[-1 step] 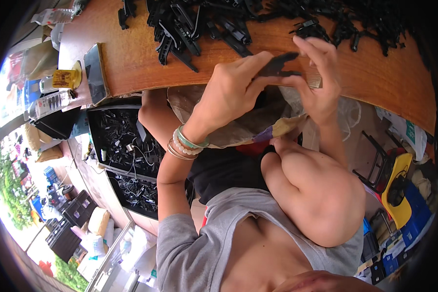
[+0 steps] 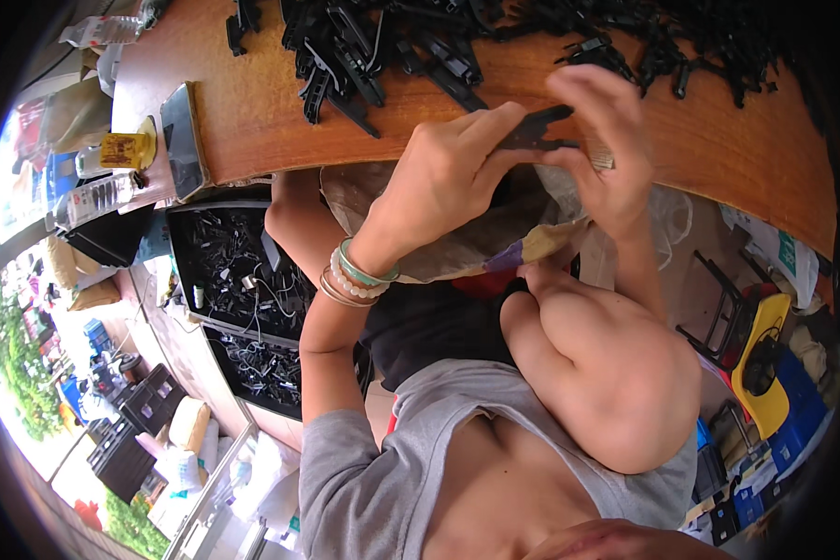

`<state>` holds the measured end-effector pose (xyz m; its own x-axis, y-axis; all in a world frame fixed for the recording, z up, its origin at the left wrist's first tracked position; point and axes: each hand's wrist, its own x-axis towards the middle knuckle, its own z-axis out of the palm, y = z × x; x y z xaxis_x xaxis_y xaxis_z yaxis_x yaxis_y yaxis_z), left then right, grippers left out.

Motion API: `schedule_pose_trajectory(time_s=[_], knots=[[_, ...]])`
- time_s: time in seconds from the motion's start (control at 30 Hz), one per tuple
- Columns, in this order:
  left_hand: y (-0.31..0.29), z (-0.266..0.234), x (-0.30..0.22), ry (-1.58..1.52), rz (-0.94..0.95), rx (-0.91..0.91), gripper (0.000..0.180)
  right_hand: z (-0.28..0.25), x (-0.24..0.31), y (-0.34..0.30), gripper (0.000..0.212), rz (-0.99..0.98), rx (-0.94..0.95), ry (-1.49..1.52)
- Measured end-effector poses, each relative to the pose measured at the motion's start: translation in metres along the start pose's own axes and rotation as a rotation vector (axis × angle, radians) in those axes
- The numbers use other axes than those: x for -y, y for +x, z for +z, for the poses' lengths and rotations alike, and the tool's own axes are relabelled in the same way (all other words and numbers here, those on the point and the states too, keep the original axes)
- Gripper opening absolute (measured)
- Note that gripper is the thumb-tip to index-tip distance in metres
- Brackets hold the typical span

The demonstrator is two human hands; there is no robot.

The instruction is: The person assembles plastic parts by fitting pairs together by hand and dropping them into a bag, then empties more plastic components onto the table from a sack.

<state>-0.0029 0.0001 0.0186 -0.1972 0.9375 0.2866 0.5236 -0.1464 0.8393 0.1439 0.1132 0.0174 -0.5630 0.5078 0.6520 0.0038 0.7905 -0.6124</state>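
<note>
My left hand, with bangles and a beaded bracelet at its wrist, pinches a dark plastic part between thumb and fingers. The part has a forked right end and is held just above the table's near edge. At that forked end is my right hand, its thumb close to the lower prong and its fingers raised and apart from the thumb. Whether the thumb touches the part I cannot tell. Beyond both hands, a heap of similar black plastic parts lies on the wooden table.
More black parts are spread across the back right. A dark phone-like slab lies at the table's left edge, beside a yellow tape roll. An open bag spans my lap. Black crates of small parts stand left; a yellow stool stands right.
My right hand's raised fingers have shifted slightly left and look blurred. The dark part has tipped a little in my left hand, which stays in nearly the same place.
</note>
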Motion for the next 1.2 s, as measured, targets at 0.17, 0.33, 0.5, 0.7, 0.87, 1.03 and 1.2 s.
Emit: schedule_pose_trajectory(time_s=[0.17,0.33,0.5,0.7,0.87,1.03,1.2], knots=[[-0.003,0.0,0.002,0.054,0.101,0.061,0.031,-0.002,-0.002,-0.015,0.042,0.102,0.127,0.124],[-0.004,0.001,0.003,0.054,0.089,0.031,0.031,0.0,-0.007,-0.019,0.043,0.06,0.111,0.084],[-0.006,-0.003,0.003,0.027,0.028,0.049,0.028,0.002,0.002,-0.02,0.034,0.192,0.137,0.237],[-0.01,-0.012,0.017,0.024,0.01,0.014,0.018,-0.011,0.0,-0.016,0.023,0.386,0.491,0.414],[0.005,-0.011,0.043,0.399,0.011,-0.228,0.015,-0.018,-0.05,-0.005,0.014,0.062,0.126,-0.406],[0.003,-0.003,0.048,0.686,0.157,-0.121,0.023,-0.02,-0.06,-0.002,0.012,0.01,0.191,-0.674],[0.0,-0.005,0.039,0.662,0.233,-0.057,0.02,-0.007,-0.057,-0.01,0.013,-0.095,0.186,-0.555]])
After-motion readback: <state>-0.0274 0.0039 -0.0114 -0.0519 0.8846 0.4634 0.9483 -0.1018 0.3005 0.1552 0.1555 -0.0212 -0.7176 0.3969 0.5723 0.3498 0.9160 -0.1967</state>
